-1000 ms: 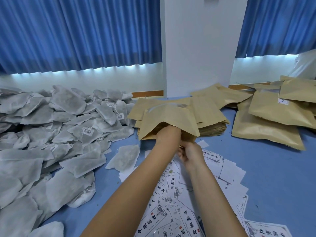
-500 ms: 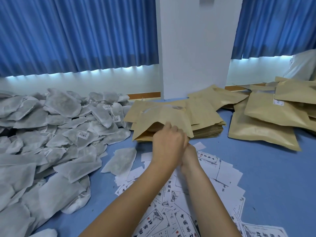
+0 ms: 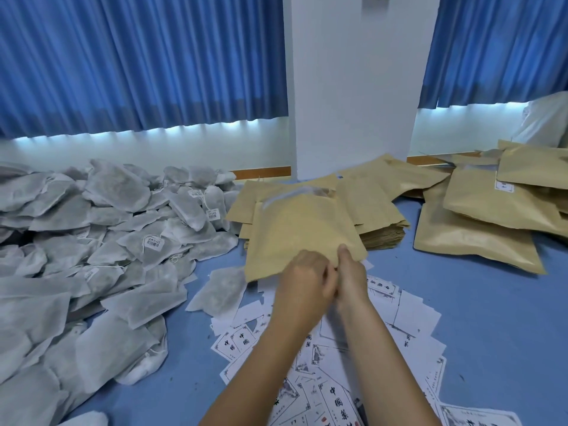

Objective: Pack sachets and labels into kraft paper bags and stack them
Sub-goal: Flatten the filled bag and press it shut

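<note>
Head view. Bag [image 3: 301, 238]: kraft, flat, raised at its near edge over the stack [image 3: 378, 222] of empty bags, mid counter [image 3: 461, 318]. Left hand [image 3: 302, 278]: grip clenched on the bag's near edge. Right hand [image 3: 350, 272]: grip pinching the same edge, thumb on top. Sachets [image 3: 92, 241]: grey heap, left. Labels [image 3: 322, 379]: loose sheets under the forearms. Packed bags [image 3: 479, 229]: pile, right. Handling, by judgement: bag light, thin, easily creased; take it at the open edge, one lip per hand.
</note>
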`<state>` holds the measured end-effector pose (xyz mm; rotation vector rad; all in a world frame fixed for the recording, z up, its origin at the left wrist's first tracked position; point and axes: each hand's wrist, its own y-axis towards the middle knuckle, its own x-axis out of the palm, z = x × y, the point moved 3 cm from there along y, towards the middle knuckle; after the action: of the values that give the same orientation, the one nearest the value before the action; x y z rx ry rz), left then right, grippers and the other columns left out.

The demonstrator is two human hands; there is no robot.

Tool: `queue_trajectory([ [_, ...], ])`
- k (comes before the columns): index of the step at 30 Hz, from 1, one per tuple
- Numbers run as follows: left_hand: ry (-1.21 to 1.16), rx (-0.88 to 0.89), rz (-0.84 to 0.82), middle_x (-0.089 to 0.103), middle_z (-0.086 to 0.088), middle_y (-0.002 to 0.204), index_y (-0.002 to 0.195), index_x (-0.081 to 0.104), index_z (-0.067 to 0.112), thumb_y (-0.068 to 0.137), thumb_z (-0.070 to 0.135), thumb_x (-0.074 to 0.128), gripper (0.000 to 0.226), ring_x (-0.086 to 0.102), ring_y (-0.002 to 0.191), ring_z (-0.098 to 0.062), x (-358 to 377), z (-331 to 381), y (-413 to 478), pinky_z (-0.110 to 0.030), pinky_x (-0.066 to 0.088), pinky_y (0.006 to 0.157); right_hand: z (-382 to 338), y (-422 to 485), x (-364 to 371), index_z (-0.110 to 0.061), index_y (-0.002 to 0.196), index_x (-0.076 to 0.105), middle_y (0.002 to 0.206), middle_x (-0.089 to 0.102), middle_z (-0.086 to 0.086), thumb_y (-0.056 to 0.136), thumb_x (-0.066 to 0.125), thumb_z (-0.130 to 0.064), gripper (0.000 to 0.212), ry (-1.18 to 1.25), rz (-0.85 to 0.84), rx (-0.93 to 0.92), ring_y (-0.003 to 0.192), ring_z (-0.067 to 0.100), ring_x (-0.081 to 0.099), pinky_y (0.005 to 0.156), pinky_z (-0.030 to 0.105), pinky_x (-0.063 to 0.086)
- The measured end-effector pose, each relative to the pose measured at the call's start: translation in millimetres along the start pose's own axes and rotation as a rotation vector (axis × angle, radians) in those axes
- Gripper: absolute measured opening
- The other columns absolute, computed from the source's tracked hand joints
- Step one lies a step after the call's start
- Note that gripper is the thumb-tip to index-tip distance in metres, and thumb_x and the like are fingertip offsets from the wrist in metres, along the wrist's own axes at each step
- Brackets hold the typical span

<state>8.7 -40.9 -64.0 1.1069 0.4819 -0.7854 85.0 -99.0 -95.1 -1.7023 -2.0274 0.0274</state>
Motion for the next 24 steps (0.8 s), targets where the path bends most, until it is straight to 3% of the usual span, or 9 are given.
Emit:
queue_trajectory([
  [2,-0.117,-0.108,-0.128,0.052,-0.007,0.052,0.055,0.046,0.01,0.09,0.044,0.029,0.052,0.048,0.053,-0.023,6.8,5.8,-8.0,-0.036,0.04,0.055,-2.8,3.0,-6.9,-0.005,0.078,0.058,0.072,0.057,0.008,0.098,0.05,-0.026,0.03,0.004,0.099,-0.048,0.059,0.019,0.054,0.056,0.028,0.041],
  [4,-0.439,-0.376,-0.203,0.058,-0.007,0.052,0.06,0.058,0.007,0.096,0.047,0.036,0.058,0.055,0.049,-0.022,11.2,3.1,-10.6,-0.034,0.047,0.057,-5.5,3.5,-7.9,-0.008,0.08,0.059,0.072,0.06,0.005,0.098,0.05,-0.025,0.026,0.026,0.102,-0.081,0.06,0.019,0.058,0.059,0.03,0.046],
  [7,-1.01,-0.869,-0.184,0.071,-0.01,0.071,0.077,0.069,0.004,0.097,0.049,0.04,0.057,0.065,0.061,-0.019,12.7,-14.4,-9.3,-0.028,0.052,0.059,-3.7,3.7,-1.6,-0.007,0.1,0.062,0.091,0.067,0.01,0.099,0.05,-0.025,0.023,0.039,0.019,-0.077,0.083,0.027,0.065,0.078,0.04,0.052],
  [9,-1.295,-1.051,-0.163,0.074,-0.012,0.088,0.091,0.07,0.0,0.092,0.057,0.043,0.064,0.071,0.077,-0.02,10.7,-27.9,-11.2,-0.028,0.055,0.066,-1.6,5.8,2.0,-0.005,0.105,0.062,0.097,0.068,0.012,0.099,0.049,-0.023,0.023,0.067,-0.046,-0.058,0.088,0.026,0.065,0.08,0.039,0.052],
  [13,-1.296,-1.141,-0.291,0.073,-0.016,0.095,0.11,0.063,-0.001,0.086,0.061,0.052,0.067,0.072,0.083,-0.026,6.4,-38.7,-19.7,-0.028,0.057,0.063,-5.1,7.6,2.4,-0.008,0.1,0.06,0.095,0.069,0.006,0.1,0.046,-0.013,0.014,0.323,-0.154,-0.027,0.086,0.016,0.066,0.07,0.028,0.051],
  [16,-1.506,-1.149,0.031,0.07,-0.017,0.105,0.122,0.054,0.008,0.093,0.033,0.059,0.039,0.072,0.078,-0.027,2.7,-41.9,-16.1,-0.026,0.056,0.058,-3.8,8.2,0.9,-0.009,0.098,0.06,0.092,0.068,0.005,0.099,0.049,-0.01,0.011,0.305,-0.171,-0.007,0.085,0.017,0.065,0.067,0.03,0.052],
  [18,-1.487,-1.111,0.243,0.068,-0.017,0.111,0.125,0.051,0.009,0.095,0.017,0.057,0.032,0.073,0.073,-0.026,-0.5,-47.8,-15.6,-0.023,0.056,0.055,0.4,6.1,-0.4,-0.007,0.095,0.061,0.089,0.067,0.005,0.094,0.057,-0.008,0.004,0.297,-0.107,0.006,0.08,0.017,0.062,0.063,0.028,0.054],
  [21,-1.439,-1.116,0.299,0.065,-0.018,0.116,0.127,0.049,0.008,0.095,0.014,0.056,0.033,0.072,0.066,-0.022,-0.9,-49.5,-18.2,-0.021,0.055,0.052,4.1,2.0,-3.4,-0.008,0.077,0.066,0.077,0.068,0.001,0.088,0.067,-0.008,0.011,0.331,0.064,-0.084,0.073,0.012,0.062,0.052,0.019,0.053],
  [24,-1.359,-1.138,0.252,0.067,-0.018,0.11,0.125,0.052,0.006,0.094,0.018,0.06,0.035,0.068,0.058,-0.014,-3.0,-49.1,-18.7,-0.019,0.051,0.046,3.4,-1.4,-4.3,-0.009,0.068,0.064,0.071,0.067,0.0,0.086,0.067,-0.005,0.019,0.333,0.152,-0.138,0.069,0.01,0.062,0.055,0.021,0.052],
])
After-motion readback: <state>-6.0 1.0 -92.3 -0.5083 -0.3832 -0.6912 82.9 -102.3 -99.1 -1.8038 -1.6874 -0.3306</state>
